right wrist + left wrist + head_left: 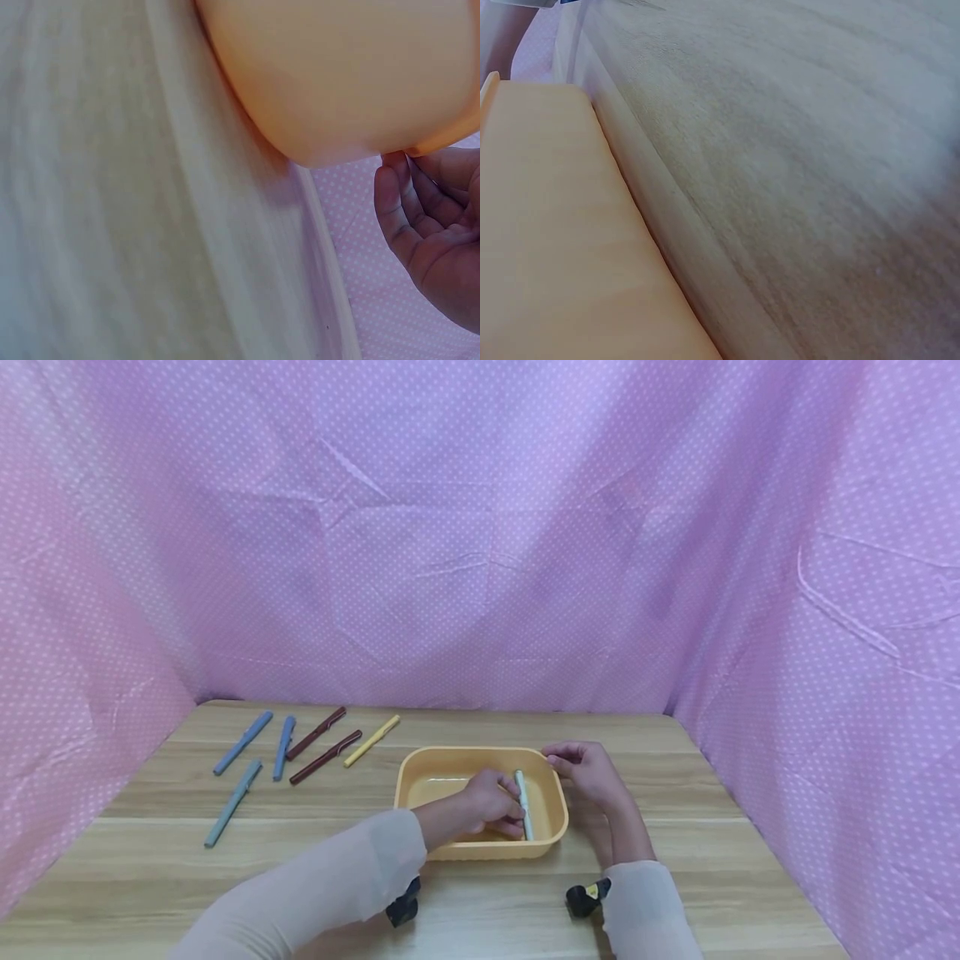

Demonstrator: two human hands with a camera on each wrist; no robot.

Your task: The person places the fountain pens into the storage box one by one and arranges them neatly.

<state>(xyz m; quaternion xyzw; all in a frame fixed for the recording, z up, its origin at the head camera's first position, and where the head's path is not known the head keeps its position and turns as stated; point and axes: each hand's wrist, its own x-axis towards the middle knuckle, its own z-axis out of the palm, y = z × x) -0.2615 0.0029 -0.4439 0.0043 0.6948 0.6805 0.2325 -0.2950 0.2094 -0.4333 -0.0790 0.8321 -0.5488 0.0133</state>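
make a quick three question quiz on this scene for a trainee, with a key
1. How many pens lie on the table outside the container?
2. True or false: a pale pen is inside the container.
3. Which grip is at the container's far right corner, left or right?

Key
1. Six: two blue, two maroon, one yellow, one green.
2. True.
3. The right grip.

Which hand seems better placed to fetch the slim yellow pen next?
Left hand, probably: the slim yellow pen lies left of the orange rectangular plastic bin, nearer that hand; the right hand touches the bin's far right corner.
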